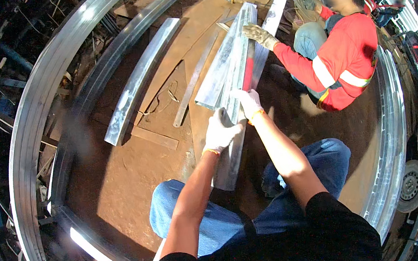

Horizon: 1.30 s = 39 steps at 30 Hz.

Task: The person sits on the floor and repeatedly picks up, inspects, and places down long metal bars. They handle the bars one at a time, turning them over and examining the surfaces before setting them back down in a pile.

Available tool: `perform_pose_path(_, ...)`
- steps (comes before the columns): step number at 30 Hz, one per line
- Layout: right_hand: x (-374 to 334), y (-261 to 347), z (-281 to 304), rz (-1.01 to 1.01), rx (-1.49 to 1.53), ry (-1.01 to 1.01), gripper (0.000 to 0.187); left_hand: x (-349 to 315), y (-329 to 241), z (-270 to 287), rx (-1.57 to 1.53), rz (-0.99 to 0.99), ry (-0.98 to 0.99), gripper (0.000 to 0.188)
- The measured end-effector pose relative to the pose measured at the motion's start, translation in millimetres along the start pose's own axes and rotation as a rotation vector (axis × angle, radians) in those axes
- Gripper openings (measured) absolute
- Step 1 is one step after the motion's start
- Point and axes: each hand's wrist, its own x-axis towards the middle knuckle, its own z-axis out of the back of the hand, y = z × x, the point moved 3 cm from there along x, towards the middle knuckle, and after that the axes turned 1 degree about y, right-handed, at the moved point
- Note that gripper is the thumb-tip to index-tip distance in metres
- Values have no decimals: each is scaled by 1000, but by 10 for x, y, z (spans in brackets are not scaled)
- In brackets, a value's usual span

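Observation:
In a white glove, my left hand (221, 133) is closed over the near part of a long galvanized steel profile (229, 165), its thumb lying across the metal. My right hand (248, 102), gloved as well, closes at the near end of a narrow red bar (249, 75) with a darker far part; the exact grip is partly hidden. That bar lies along the profiles. Directly left of it rests another silver profile (220, 69). Across from me, a co-worker's gloved hand (260, 36) touches the far part of the metal.
A crouching co-worker in a red jacket (341, 57) is close on the right. A loose profile (143, 81) and a flat metal strip (197, 74) lie to the left. Large curved-looking beams (28, 147) border the left side; more long profiles (391, 150) stand right, near a wheel (412, 185).

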Motion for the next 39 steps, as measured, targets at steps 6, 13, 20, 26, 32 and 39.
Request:
perform_pose_path(6, 38, 636, -65, 236, -287, 52, 42, -146, -641, 440, 223, -73, 61, 108)
perform_pose_path(13, -416, 1434, -509, 390, -923, 251, 48, 437, -1772, 2096, 990, -798, -252, 94)
perform_pose_path(20, -888, 1662, -1014, 843, -1247, 616, 56, 921, -1904, 3093, 1612, -496, 286, 69)
perform_pose_path(26, -809, 1595, -1177, 682, -1506, 964, 50, -58, -1040, 3019, 1195, -185, 231, 61)
perform_pose_path(32, -1073, 1451, -906, 1132, -1526, 740, 83, -275, -858, 2531, 1021, 2, 127, 65)
perform_pose_path(39, -1938, 1629, -496, 767, -1360, 1090, 66, 349, -481, 2005, 887, 37, 87, 69)
